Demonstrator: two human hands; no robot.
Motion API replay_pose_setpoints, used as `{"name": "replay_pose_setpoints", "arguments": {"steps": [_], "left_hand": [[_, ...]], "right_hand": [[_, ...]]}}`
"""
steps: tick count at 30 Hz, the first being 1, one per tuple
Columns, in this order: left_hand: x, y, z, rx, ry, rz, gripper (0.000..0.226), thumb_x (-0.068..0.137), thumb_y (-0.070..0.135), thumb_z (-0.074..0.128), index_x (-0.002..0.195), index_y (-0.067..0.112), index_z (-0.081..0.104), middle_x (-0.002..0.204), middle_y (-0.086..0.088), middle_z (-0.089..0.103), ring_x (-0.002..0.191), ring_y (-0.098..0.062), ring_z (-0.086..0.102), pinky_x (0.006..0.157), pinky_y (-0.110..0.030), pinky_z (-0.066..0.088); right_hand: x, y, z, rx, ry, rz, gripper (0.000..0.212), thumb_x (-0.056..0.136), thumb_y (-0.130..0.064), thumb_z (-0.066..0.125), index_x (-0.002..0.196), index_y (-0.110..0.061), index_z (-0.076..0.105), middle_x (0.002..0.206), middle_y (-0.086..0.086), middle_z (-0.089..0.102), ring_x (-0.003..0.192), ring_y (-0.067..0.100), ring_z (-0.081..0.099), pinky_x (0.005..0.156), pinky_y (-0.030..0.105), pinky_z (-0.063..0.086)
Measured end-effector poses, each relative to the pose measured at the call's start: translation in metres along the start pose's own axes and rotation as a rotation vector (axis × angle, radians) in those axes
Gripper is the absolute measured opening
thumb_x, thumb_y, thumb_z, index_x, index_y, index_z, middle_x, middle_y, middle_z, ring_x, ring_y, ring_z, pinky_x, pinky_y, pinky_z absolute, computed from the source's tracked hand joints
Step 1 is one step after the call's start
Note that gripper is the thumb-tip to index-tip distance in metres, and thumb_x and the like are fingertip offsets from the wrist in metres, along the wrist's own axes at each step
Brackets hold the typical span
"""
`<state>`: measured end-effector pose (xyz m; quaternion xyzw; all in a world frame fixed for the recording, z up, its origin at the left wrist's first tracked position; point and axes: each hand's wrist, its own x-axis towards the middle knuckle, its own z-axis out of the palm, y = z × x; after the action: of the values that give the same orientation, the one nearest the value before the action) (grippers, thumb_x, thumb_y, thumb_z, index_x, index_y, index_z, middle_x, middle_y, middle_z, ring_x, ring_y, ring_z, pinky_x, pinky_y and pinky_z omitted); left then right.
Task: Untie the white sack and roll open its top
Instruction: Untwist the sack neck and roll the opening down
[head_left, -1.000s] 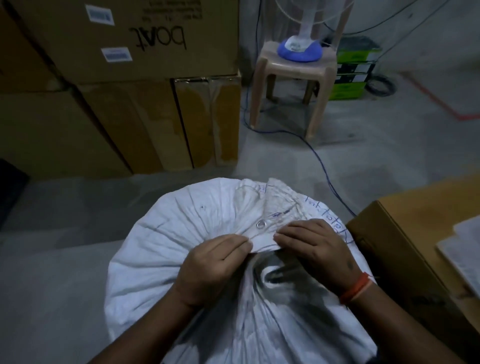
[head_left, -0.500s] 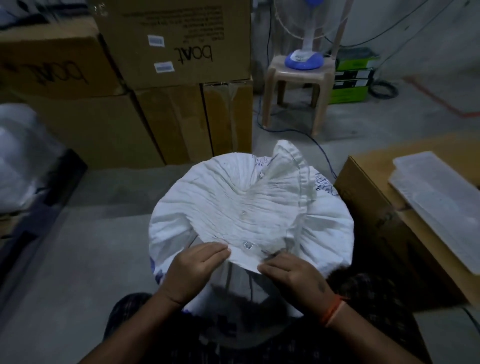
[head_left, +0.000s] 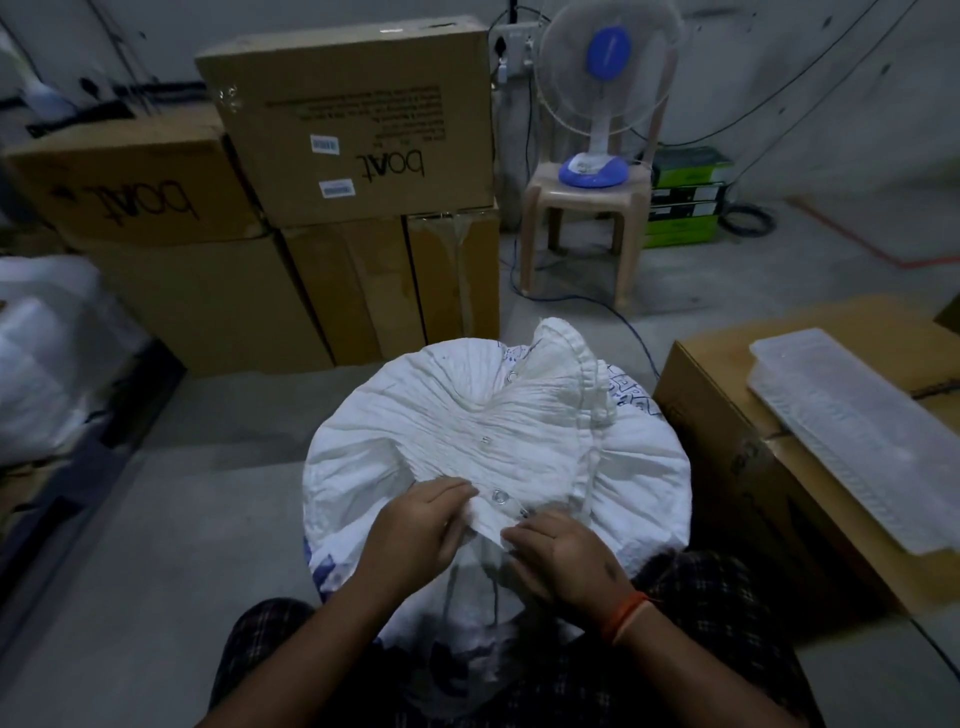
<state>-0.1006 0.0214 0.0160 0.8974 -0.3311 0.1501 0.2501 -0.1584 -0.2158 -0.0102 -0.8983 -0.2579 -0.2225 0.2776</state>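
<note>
The full white sack (head_left: 639, 462) stands on the floor between my knees, its wrinkled top cloth spread out in a fan with a raised fold at the far right. A hem with metal eyelets (head_left: 500, 496) runs across the near edge. My left hand (head_left: 415, 535) pinches that hem just left of an eyelet. My right hand (head_left: 563, 561), with an orange band on the wrist, pinches the same hem from the right. The two hands are a few fingers apart. No tie cord is visible.
Stacked cardboard boxes (head_left: 358, 119) stand behind the sack. A fan (head_left: 602, 93) sits on a plastic stool (head_left: 582, 228) at the back right, with a blue cable on the floor. A box (head_left: 727, 467) bearing a clear plastic tray (head_left: 852, 431) is close on the right. White bags (head_left: 41, 358) lie left.
The view has pulled back and up from the sack. The top cloth has spread out wider, and both hands have slid toward me along the eyelet hem.
</note>
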Motion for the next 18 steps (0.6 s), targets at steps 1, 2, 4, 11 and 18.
{"name": "replay_pose_setpoints", "arguments": {"steps": [1,2,4,11,18], "left_hand": [[0.006,0.003,0.000,-0.007,0.019,0.001,0.032,0.093,0.020,0.061,0.117,0.016,0.081,0.120,0.001,0.081,0.109,-0.016,0.078,0.095,-0.027,0.060],[0.013,0.006,0.001,-0.017,0.039,-0.004,0.031,0.092,0.017,0.062,0.117,0.016,0.081,0.119,0.002,0.081,0.109,-0.015,0.077,0.096,-0.024,0.058],[0.025,0.011,0.004,-0.051,0.072,-0.034,0.031,0.091,0.012,0.066,0.117,0.017,0.081,0.118,0.004,0.082,0.110,-0.013,0.077,0.097,-0.021,0.056],[0.077,0.045,0.026,-0.175,0.046,-0.062,0.031,0.093,0.018,0.068,0.123,0.019,0.077,0.124,0.004,0.079,0.115,-0.014,0.075,0.096,-0.030,0.060],[0.110,0.073,0.061,-0.134,-0.080,-0.286,0.041,0.092,0.033,0.070,0.128,0.015,0.074,0.128,-0.001,0.074,0.120,-0.018,0.067,0.098,-0.022,0.044]], "right_hand": [[0.000,0.000,-0.003,0.016,0.015,0.021,0.023,0.099,-0.029,0.065,0.107,-0.012,0.077,0.097,0.005,0.075,0.085,0.025,0.068,0.076,0.030,0.055],[0.001,0.000,-0.007,0.029,0.046,0.040,0.020,0.097,-0.025,0.068,0.109,-0.011,0.076,0.099,0.005,0.074,0.087,0.024,0.068,0.080,0.030,0.054],[0.004,0.004,-0.016,0.039,0.139,0.092,0.018,0.096,-0.018,0.067,0.109,-0.009,0.076,0.099,0.005,0.072,0.089,0.024,0.066,0.083,0.030,0.052],[0.005,0.047,-0.035,0.136,0.395,0.533,0.019,0.086,-0.009,0.068,0.098,-0.019,0.078,0.098,-0.002,0.072,0.094,0.018,0.067,0.075,0.034,0.057],[0.013,0.078,-0.042,0.433,0.489,0.901,0.027,0.092,-0.006,0.074,0.100,-0.032,0.076,0.107,-0.003,0.073,0.097,0.014,0.070,0.069,0.007,0.050]]}}
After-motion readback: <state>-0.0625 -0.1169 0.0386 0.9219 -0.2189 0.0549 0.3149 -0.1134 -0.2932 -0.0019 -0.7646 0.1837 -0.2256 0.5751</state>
